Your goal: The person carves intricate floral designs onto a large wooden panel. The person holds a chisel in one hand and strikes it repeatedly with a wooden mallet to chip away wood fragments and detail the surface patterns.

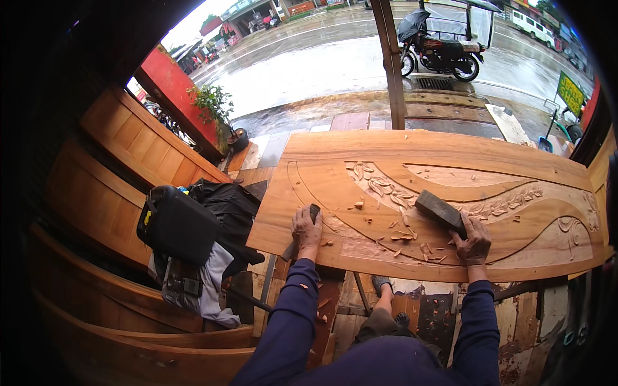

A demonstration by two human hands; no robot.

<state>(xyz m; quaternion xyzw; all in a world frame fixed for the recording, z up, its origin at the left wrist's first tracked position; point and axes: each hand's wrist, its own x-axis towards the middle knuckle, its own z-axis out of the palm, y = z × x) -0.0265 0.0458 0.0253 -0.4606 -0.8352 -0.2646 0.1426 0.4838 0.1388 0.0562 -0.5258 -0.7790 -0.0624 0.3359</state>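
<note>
My left hand is closed around a dark stick-like tool. One end shows above the fingers and a flatter part below the hand, near the panel's front edge; its exact kind is hidden. My right hand grips the near end of a dark, worn wooden block, held at a slant over the carving. Both are at a large wooden door panel lying flat before me. Carved leaf vines, curved grooves and a scroll mark its surface. Curled wood shavings lie scattered between my hands.
Finished-looking wooden panels lean at the left. Nearer stands a seat or stand draped with a black case and grey cloth. A wooden post rises beyond the panel. A potted plant and a parked motorcycle are outside.
</note>
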